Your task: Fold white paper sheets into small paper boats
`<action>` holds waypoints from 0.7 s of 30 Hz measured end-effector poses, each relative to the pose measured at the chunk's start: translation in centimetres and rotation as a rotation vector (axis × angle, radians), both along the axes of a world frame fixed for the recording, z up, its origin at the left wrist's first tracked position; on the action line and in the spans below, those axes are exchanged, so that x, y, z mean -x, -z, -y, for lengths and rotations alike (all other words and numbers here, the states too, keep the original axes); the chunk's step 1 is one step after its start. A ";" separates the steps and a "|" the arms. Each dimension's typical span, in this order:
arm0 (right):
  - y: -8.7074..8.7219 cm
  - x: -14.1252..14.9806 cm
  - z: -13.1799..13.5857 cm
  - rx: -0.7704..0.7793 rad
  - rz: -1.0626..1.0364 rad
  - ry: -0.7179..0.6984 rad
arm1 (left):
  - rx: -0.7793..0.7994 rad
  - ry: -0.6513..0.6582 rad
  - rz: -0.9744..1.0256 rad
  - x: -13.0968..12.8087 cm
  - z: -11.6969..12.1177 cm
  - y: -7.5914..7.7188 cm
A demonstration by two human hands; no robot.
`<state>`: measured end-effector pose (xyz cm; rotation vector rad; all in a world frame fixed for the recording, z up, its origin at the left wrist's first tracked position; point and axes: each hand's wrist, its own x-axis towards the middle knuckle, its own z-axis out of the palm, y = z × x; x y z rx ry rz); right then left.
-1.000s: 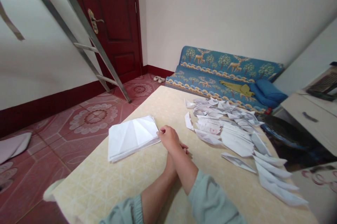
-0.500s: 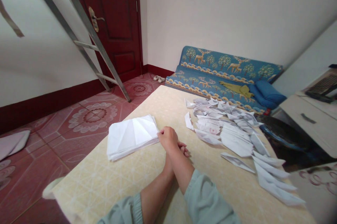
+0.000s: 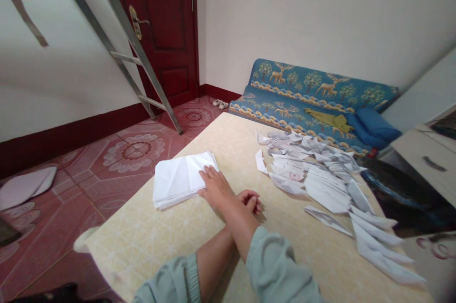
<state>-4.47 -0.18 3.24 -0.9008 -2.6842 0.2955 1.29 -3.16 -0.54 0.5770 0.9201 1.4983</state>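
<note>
My forearms cross over the table, the right one on top. On the left lies a stack of white paper sheets [image 3: 181, 177], the top one marked with fold creases. My right hand [image 3: 215, 189] rests flat on the stack's right edge, its fingers stretched out and pressing the top sheet. My left hand [image 3: 251, 201] lies on the tabletop right of the stack, beyond the right wrist, which partly hides it. Its fingers are curled in and I see nothing in them. Folded white paper boats [image 3: 290, 184] spread over the table's right side, apart from both hands.
A pale yellow patterned cloth covers the table [image 3: 149, 241]. Behind it stands a blue sofa [image 3: 278, 94] with a deer print. A metal ladder [image 3: 138, 51] leans near the dark red door [image 3: 167, 27]. A white cabinet [image 3: 427, 151] stands at the right.
My right hand has gone from a closed pinch at the stack's right edge to lying flat on the top sheet. My left hand stays in place. The view has shifted slightly left.
</note>
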 end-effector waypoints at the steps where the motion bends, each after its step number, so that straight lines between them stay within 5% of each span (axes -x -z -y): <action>1: 0.2 0.0 -0.1 0.005 0.008 0.009 | -0.005 -0.004 0.005 0.0 0.0 0.0; 13: -0.7 0.2 -1.2 -0.003 0.114 -0.040 | -0.019 0.019 0.021 0.2 -0.3 0.4; 21: -0.5 -0.6 -0.6 0.104 -0.012 0.044 | -0.046 0.049 -0.022 -0.1 -0.3 1.0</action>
